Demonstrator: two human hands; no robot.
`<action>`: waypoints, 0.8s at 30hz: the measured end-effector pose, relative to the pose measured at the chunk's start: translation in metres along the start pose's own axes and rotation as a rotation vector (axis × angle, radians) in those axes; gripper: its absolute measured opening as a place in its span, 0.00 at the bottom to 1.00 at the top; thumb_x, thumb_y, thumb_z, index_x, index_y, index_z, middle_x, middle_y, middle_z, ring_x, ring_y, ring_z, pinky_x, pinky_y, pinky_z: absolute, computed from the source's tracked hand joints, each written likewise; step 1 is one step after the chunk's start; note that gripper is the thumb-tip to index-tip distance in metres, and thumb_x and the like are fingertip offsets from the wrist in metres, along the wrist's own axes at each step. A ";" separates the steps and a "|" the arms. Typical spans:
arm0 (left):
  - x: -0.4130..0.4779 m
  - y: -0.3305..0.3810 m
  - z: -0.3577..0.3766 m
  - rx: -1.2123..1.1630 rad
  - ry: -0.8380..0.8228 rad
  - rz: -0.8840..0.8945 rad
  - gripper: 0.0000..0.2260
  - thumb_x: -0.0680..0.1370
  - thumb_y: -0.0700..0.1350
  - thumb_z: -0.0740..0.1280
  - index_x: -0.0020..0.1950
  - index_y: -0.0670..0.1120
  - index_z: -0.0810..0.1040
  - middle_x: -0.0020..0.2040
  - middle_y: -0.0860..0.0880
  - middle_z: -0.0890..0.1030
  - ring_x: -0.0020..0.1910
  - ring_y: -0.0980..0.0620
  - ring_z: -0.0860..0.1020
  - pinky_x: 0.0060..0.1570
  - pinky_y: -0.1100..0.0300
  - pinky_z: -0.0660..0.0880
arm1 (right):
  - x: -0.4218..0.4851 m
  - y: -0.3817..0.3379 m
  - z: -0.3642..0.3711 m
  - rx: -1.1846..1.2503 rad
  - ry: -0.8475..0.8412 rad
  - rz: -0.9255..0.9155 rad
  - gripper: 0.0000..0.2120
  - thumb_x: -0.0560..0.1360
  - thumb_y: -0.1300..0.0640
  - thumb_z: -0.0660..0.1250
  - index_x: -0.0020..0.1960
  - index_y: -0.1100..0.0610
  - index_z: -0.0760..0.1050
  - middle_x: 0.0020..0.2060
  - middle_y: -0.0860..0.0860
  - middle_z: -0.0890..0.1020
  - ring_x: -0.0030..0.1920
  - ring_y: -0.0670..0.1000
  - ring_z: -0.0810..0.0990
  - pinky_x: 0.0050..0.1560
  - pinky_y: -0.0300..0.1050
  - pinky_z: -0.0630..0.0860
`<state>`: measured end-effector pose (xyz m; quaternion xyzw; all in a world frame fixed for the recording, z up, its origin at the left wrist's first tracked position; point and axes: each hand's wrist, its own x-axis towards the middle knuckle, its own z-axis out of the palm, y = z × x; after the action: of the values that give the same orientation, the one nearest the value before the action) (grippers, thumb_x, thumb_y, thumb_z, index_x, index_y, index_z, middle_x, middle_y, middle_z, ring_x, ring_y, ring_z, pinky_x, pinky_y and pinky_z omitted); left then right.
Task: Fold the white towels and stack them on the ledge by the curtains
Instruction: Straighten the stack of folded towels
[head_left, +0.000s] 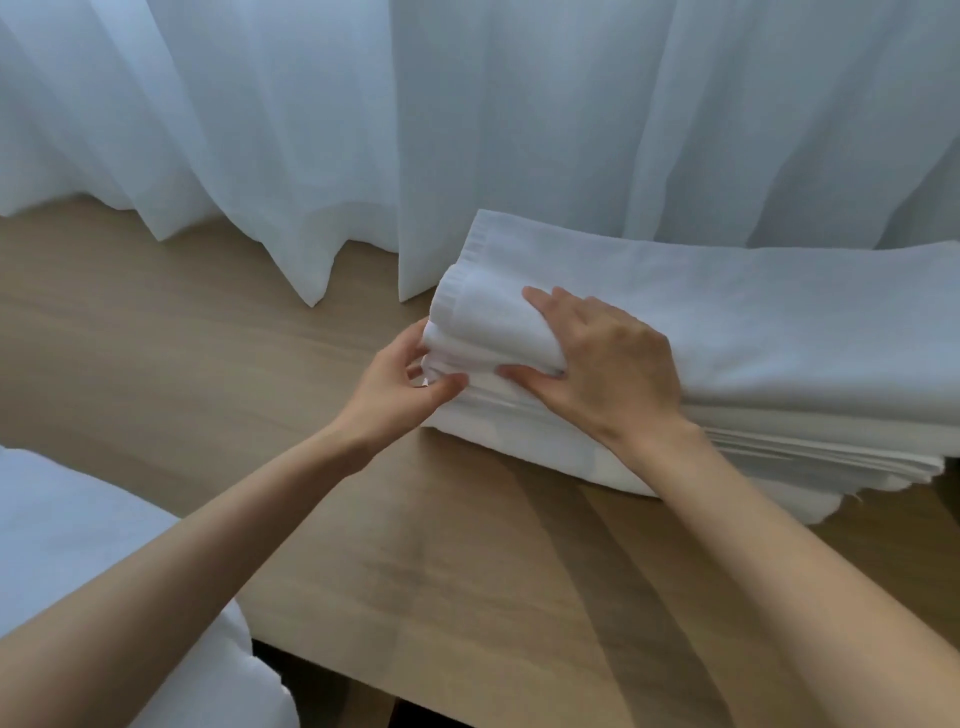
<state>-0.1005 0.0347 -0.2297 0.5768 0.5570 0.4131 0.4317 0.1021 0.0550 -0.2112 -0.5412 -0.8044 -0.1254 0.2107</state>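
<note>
Squaring the towel stack (779, 441) on the ledge (182, 338): left hand (405, 387) pinches its corner layers; right hand (613, 364) clasps the top towel (779, 322), thumb seemingly beneath. Next likely calls for aligning edges.

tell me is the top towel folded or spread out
Folded: the top towel lies doubled on the stack, its rounded fold and layered edges showing at the end that the left hand and right hand grip.

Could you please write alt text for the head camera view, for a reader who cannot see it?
Two bare hands hold the left end of a stack of folded white towels on a wooden ledge: the left hand pinches its edges, the right hand grips the top fold. Sheer white curtains hang behind.
</note>
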 end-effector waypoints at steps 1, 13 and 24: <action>0.002 0.000 0.002 0.021 0.010 0.019 0.21 0.75 0.41 0.70 0.61 0.61 0.71 0.52 0.64 0.78 0.54 0.66 0.77 0.45 0.72 0.73 | -0.001 0.000 0.002 0.007 0.049 -0.011 0.33 0.70 0.31 0.62 0.69 0.49 0.70 0.59 0.48 0.80 0.52 0.53 0.80 0.43 0.46 0.75; -0.006 0.008 -0.009 -0.193 -0.053 -0.138 0.19 0.77 0.38 0.67 0.68 0.46 0.72 0.60 0.49 0.79 0.58 0.54 0.79 0.55 0.63 0.75 | -0.007 -0.006 -0.006 0.035 0.113 -0.046 0.27 0.73 0.38 0.63 0.69 0.47 0.67 0.46 0.50 0.82 0.43 0.57 0.80 0.37 0.43 0.62; -0.005 -0.003 0.002 -0.213 0.054 -0.118 0.14 0.77 0.41 0.68 0.63 0.49 0.75 0.53 0.53 0.80 0.53 0.56 0.78 0.53 0.62 0.75 | 0.033 0.003 -0.028 0.080 0.195 0.270 0.20 0.74 0.41 0.63 0.58 0.54 0.71 0.43 0.59 0.81 0.44 0.65 0.79 0.38 0.49 0.64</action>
<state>-0.0996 0.0297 -0.2333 0.4824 0.5545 0.4591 0.4990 0.0993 0.0711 -0.1710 -0.6206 -0.7046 -0.1158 0.3241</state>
